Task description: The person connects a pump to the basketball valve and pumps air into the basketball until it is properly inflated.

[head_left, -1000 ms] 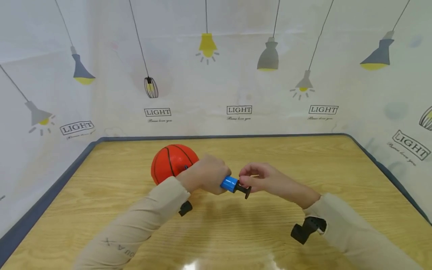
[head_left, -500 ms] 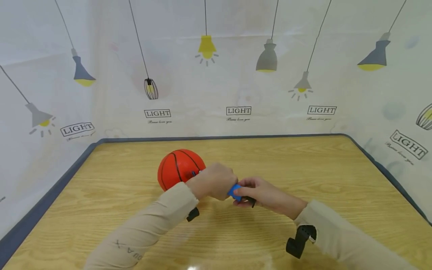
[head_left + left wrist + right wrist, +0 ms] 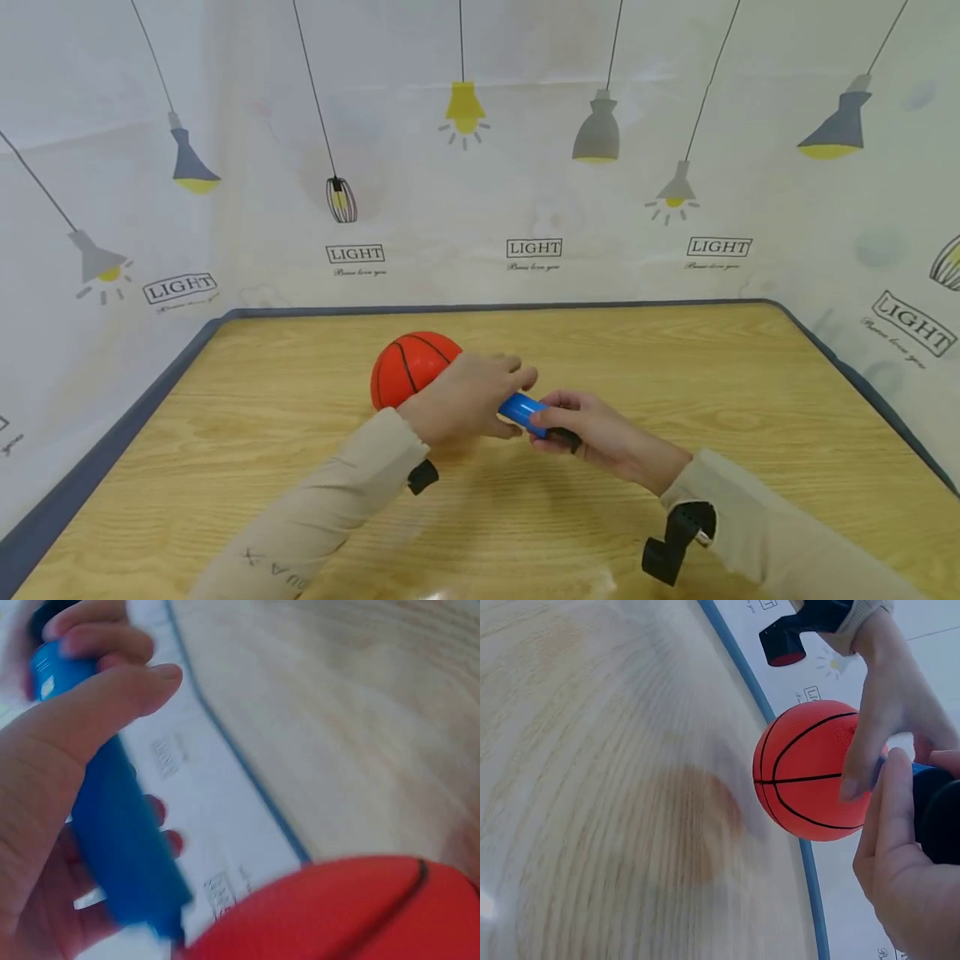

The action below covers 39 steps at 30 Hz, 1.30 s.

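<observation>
A blue hand pump with a black handle lies slantwise between the two hands. My right hand grips its barrel at the handle end, thumb on the blue plastic. Around the other part of the barrel is my left hand, its fingers loosened and spread apart. The left wrist view has the pump barrel passing between the left thumb and fingers, its lower tip close to a red ball. That ball, with black basketball lines, is partly hidden behind the left hand; whether the tip touches it I cannot tell.
Everything is over a wood-grain table with a dark blue edge. A pale sheet printed with lamps rises behind and at both sides. Black wrist cameras hang below both forearms.
My right hand has moved from beside the black handle onto the blue barrel. My left hand's fingers have opened from a fist around the pump. The ball has shifted slightly right.
</observation>
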### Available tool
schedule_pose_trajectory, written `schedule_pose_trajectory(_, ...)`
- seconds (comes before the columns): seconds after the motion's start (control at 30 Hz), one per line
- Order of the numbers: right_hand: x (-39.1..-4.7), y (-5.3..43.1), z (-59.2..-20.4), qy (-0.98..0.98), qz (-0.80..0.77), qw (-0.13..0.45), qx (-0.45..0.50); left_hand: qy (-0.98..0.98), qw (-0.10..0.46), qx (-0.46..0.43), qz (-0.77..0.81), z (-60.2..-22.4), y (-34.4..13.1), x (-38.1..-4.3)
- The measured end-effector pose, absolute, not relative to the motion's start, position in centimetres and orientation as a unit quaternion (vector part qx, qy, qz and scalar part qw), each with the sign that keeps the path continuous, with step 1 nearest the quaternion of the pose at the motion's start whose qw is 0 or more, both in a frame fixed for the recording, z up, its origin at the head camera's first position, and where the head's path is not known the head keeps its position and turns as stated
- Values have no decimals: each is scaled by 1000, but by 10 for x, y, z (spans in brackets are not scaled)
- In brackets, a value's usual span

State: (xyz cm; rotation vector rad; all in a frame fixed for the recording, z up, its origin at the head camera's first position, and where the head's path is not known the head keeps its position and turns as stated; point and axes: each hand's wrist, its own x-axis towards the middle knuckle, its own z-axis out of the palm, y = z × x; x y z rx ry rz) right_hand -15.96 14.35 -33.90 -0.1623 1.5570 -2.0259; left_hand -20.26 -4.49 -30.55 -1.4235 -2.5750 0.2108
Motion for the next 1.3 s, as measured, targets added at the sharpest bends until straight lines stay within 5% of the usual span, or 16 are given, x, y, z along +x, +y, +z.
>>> schedule_pose_trajectory(0.5, -162, 165, -309, 572, -786, 228, -53, -848, 344, -328, -233, -320, -109, -211)
schedule_pose_trajectory(0.8, -158, 160, -310, 600, -766, 214, -91, -842, 345, -208, -359, -351, -92, -220)
schedule_pose_trajectory(1.3, -150, 165, -319, 672, -690, 215, -162, -822, 411, -254, -301, -359, -91, -226)
